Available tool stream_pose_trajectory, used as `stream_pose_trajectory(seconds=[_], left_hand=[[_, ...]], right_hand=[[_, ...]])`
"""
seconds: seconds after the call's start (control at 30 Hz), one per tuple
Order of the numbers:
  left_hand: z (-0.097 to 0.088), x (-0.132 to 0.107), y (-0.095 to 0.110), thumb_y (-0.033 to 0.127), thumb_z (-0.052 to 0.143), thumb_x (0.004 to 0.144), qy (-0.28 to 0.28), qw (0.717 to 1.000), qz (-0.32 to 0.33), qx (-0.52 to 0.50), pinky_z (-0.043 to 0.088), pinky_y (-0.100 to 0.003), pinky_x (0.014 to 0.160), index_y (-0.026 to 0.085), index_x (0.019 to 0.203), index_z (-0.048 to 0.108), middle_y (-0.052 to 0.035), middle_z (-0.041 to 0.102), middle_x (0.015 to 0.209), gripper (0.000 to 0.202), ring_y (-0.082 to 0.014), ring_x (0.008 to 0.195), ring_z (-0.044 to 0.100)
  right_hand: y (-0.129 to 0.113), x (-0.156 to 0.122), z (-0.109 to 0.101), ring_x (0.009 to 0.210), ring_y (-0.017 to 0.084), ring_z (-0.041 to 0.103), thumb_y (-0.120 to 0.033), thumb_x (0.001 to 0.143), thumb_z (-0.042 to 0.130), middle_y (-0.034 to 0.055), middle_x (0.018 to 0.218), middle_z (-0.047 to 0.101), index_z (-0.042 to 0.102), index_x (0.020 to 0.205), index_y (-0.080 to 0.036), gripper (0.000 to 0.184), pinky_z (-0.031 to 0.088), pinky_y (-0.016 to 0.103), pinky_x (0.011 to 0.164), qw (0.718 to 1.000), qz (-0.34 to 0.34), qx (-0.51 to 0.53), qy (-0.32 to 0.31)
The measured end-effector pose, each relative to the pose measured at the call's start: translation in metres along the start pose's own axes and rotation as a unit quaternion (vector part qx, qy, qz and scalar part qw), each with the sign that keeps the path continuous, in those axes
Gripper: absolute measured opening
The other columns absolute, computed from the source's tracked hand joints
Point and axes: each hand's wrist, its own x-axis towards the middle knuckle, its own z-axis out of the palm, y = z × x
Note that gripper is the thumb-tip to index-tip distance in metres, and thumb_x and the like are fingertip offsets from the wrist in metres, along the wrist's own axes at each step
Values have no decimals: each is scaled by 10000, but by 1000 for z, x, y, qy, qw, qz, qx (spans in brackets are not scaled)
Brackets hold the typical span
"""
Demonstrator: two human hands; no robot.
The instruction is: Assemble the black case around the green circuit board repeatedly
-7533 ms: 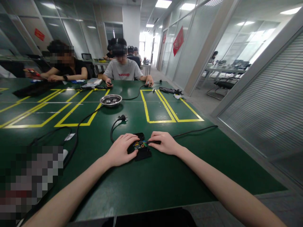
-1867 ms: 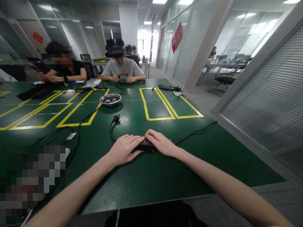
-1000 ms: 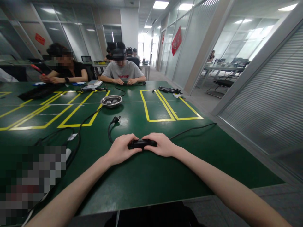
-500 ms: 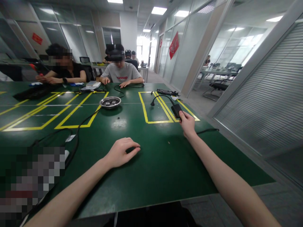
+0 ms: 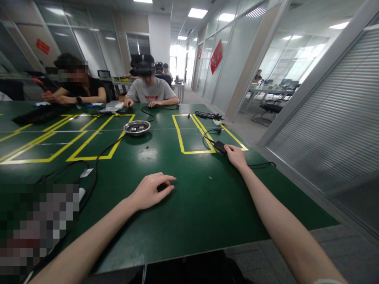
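Observation:
My right hand (image 5: 235,155) reaches out to the right and grips the near end of a small black power adapter (image 5: 220,146). The adapter lies flat on the green table (image 5: 189,221), at the corner of a yellow-taped rectangle (image 5: 181,138). Its black cord loops back to a plug (image 5: 218,130) inside the rectangle, and another cord (image 5: 262,164) trails right past my wrist. My left hand (image 5: 151,191) rests on the table in front of me, loosely cupped with thumb and fingers apart, holding nothing that I can see.
A metal bowl (image 5: 136,127) with small parts stands mid-table. Black cables (image 5: 95,173) run along the left. A black tool (image 5: 207,114) lies at the far right corner. Two people sit across the table, hands on it. The table's right edge is close.
Both hands held the adapter in front of me a second ago. My right hand carried it away to the right and has now lowered it onto the yellow tape line. My left hand stayed put.

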Motion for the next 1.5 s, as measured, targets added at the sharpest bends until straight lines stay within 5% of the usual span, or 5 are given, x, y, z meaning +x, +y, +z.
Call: stream_pose_trajectory(seconds=[0.3,0.53,0.97,1.2,1.5], left_hand=[[-1,-1,1,317,559,982,-2,1000,-6,-1,563,-312,796,212,1158,726,-36,765,903,264,-186,845,709],[0,-1,1,306,564,981,-5,1000,-9,-12,570,-317,807,210,1160,730,-46,763,908,262,-190,858,703],[-1,-3,0,299,575,989,-8,1000,3,-10,567,-315,820,204,1146,726,-45,766,941,238,-182,873,706],[1,-3,-2,292,594,983,-11,1000,4,-12,558,-316,826,203,1143,723,-36,764,930,224,-182,878,700],[2,-2,-3,296,594,990,-5,1000,20,-9,567,-322,822,198,1092,733,-41,761,915,198,-183,862,697]], right_hand=[[5,16,-15,1080,354,681,-402,984,475,250,1197,691,767,1166,-101,457,510,419,908,993,51,-99,30],[16,19,-15,1145,332,646,-451,874,652,165,1332,622,648,1358,-182,554,517,406,923,991,-36,-130,21],[22,30,-16,915,316,696,-427,1030,357,207,900,760,736,1100,-106,502,490,384,836,995,69,-49,59],[19,31,-23,513,236,620,-319,1018,337,64,493,609,731,1049,-84,460,483,316,598,993,117,-12,26],[24,27,-16,882,270,688,-443,824,689,168,1098,704,738,1151,-122,460,528,379,860,995,15,-38,86]])
